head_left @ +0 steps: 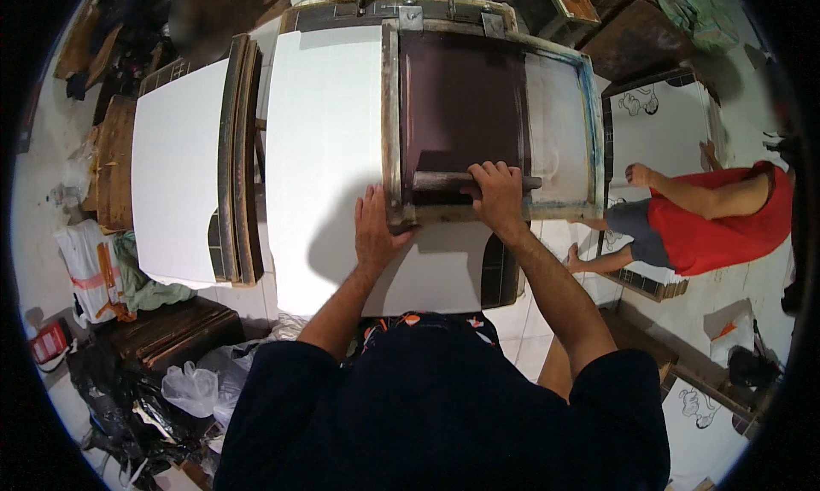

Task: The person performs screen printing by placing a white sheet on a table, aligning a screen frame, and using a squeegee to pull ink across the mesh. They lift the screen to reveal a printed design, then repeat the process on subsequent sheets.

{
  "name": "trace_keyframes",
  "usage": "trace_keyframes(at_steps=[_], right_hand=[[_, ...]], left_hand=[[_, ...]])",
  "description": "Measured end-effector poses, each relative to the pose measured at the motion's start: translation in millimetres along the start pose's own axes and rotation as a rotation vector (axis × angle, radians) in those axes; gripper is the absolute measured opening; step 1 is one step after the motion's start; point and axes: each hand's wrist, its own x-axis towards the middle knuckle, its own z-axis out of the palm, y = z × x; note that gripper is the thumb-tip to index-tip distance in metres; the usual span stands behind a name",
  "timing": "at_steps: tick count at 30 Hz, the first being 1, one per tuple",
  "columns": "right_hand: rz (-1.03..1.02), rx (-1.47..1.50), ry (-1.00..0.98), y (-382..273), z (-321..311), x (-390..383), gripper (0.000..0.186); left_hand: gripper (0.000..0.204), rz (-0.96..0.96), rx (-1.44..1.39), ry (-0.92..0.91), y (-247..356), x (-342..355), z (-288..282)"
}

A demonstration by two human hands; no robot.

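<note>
A wooden screen-printing frame (390,107) lies over a white fabric sheet (325,141) spread on a board in front of me. Its mesh has a dark maroon area (462,94), with a paler strip to the right. My right hand (500,194) is closed around the squeegee (436,182), which lies crosswise near the frame's near edge. The squeegee's blade edge is hidden. Flat on the fabric, just left of the frame's near left corner, rests my left hand (376,235), fingers stretched out and thumb at the frame's edge.
Metal hinge clamps (411,17) join the frame's far side to the board. More fabric-covered boards (179,166) stand on the left. At right, a person in a red shirt (726,218) is beside boards with printed line drawings (641,100). Plastic bags (192,388) lie lower left.
</note>
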Motion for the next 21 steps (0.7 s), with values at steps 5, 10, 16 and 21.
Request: trace_keyframes(at_steps=[5, 10, 16, 21], right_hand=[[-0.16, -0.131, 0.234, 51, 8, 118, 0.042], [-0.207, -0.156, 0.365, 98, 12, 274, 0.038], [-0.172, -0.263, 0.546, 77, 30, 229, 0.033], [-0.134, -0.179, 0.372, 74, 23, 205, 0.039]], left_hand=[[0.122, -0.051, 0.08, -0.023, 4, -4, 8], [0.124, -0.034, 0.124, -0.061, 2, -1, 5], [0.126, -0.044, 0.116, -0.08, 1, -4, 7], [0.129, -0.049, 0.1, -0.075, 1, -3, 7]])
